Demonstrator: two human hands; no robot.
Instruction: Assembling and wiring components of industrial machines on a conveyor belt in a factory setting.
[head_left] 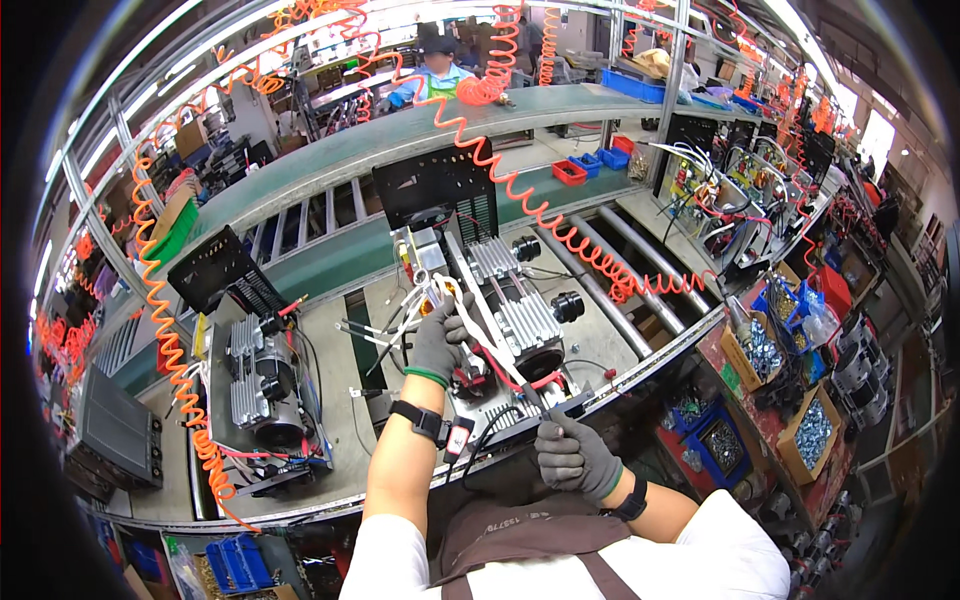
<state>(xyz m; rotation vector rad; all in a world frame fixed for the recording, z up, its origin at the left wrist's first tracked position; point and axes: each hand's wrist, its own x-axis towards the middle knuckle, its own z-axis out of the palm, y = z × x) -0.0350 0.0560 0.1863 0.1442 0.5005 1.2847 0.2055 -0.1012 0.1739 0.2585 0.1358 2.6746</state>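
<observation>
Grey-gloved left hand [440,338] was curled at the long white cable sleeve [497,347], clamp unclear; grey-gloved right hand [578,457], at its four o'clock, was closed on a slim dark item [535,398]. Sleeve ran on the eight o'clock side of the silver finned metal block [528,320]; light, even tension clear of the fins looked best.
</observation>
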